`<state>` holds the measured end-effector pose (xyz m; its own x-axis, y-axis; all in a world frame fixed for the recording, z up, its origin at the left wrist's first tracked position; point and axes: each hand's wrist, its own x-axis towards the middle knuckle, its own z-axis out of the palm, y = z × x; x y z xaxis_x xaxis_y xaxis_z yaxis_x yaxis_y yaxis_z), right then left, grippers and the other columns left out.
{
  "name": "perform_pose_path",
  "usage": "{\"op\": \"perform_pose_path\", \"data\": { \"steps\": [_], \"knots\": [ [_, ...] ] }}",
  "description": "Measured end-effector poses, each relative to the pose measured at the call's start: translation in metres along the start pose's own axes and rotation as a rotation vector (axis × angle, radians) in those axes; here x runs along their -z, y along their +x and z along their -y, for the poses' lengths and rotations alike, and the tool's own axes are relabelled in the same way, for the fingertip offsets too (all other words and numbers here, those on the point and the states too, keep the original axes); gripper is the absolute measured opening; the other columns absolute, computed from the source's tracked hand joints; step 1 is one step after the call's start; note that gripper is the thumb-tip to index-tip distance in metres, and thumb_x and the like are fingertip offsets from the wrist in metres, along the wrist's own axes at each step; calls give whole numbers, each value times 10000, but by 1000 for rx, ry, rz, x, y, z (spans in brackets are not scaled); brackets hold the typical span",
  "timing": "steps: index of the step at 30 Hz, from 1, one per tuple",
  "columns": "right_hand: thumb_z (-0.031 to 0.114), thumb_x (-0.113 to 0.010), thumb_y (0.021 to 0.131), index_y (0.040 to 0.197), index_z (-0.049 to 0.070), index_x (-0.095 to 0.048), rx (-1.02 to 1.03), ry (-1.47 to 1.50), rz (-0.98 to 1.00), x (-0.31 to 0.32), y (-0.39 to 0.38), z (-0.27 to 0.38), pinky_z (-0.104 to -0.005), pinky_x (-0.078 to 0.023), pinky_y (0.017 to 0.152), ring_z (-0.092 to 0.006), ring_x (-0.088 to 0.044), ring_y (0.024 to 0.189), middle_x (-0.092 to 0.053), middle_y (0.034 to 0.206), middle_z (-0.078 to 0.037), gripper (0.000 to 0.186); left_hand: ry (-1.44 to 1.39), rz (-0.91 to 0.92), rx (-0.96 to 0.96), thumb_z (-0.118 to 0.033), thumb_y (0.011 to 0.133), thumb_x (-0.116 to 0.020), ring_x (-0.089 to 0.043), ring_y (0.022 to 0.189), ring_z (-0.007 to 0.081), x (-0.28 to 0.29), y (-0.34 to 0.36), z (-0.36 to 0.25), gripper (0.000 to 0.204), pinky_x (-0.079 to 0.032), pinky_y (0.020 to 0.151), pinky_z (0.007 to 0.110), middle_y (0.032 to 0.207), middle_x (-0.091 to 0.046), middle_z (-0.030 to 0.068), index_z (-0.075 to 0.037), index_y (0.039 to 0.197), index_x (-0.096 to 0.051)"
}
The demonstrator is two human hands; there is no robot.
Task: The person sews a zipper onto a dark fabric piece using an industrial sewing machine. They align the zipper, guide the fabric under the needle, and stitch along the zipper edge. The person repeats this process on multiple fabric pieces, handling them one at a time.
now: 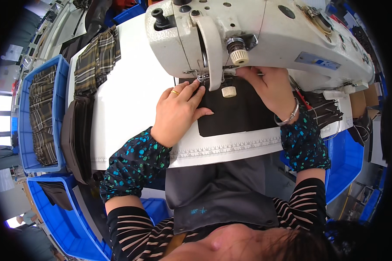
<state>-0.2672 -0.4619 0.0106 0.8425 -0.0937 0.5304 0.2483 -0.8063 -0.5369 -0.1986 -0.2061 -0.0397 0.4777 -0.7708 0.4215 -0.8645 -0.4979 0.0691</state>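
Note:
A dark brown flat panel [235, 111] with rounded corners lies on the white sewing table under the head of a sewing machine [213, 35]. My left hand [176, 111], a ring on one finger, rests with fingers stretched and thumb apart on the panel's left side. Its fingertips lie beside the presser foot [202, 79]. Over the panel's right side is my right hand [272, 91], reaching in below the machine arm. Its fingertips are blurred and partly hidden there, so whether they grip anything cannot be seen.
A ruler strip [231, 147] runs along the table's front edge. At left are plaid pieces [98, 58], a stack of dark panels [77, 139] and a blue bin [59, 108] of plaid pieces. Dark strips [322, 108] lie at right, above a blue bin [346, 161].

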Motion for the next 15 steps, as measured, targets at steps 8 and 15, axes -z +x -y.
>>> {"op": "perform_pose_path", "data": {
  "steps": [8, 15],
  "knots": [
    [157, -850, 876, 961, 48, -789, 165, -277, -80, 90, -43, 17, -379, -505, 842, -196, -648, 722, -694, 767, -61, 152, 3, 3, 7, -503, 833, -791, -692, 1101, 253, -1, -1, 2, 595, -544, 951, 385, 1306, -730, 27, -136, 1301, -760],
    [223, -644, 1097, 1218, -38, -732, -40, -513, -932, 230, -80, -129, -303, -520, 952, -157, -673, 1050, -734, 1164, -63, 301, -32, 27, 39, -513, 860, -767, -636, 1283, 253, -6, -2, 2, 604, -509, 1028, 422, 1353, -707, 67, -92, 1292, -743]
  ]
}}
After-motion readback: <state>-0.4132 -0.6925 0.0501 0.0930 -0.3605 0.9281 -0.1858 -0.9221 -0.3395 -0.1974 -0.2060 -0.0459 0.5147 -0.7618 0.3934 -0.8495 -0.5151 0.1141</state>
